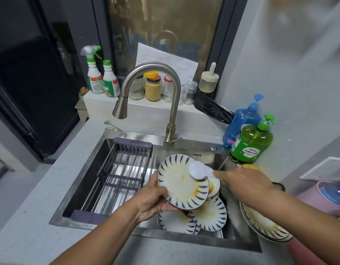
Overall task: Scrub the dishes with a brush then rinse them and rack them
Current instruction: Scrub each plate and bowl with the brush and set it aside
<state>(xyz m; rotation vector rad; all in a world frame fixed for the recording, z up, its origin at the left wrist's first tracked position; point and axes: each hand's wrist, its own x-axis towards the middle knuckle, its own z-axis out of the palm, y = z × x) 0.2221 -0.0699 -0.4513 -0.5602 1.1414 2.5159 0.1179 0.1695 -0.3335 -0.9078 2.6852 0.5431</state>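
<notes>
Two hands work over the sink (83, 190), which is set into the grey counter (31, 213). Across its left half lies a bare wire rack (117, 176), its bars running front to back. The tap (146, 88) arches above, spout over the rack side, no water visible. Several blue-rimmed plates (209, 215) lie stacked in the right half of the basin, smeared yellow-brown, with more on the counter to the right.

One plate (181, 185) is tilted up toward the viewer, the left hand (152, 203) gripping its lower-left rim, thumb on the face. It carries orange-brown streaks, heaviest near the lower right edge. The right hand (243, 183) holds the white brush (197, 170) by its handle; its head presses the plate's upper right, handle pointing right. I'd judge scrubbing is underway, and the stains lie down-left of the brush head.
</notes>
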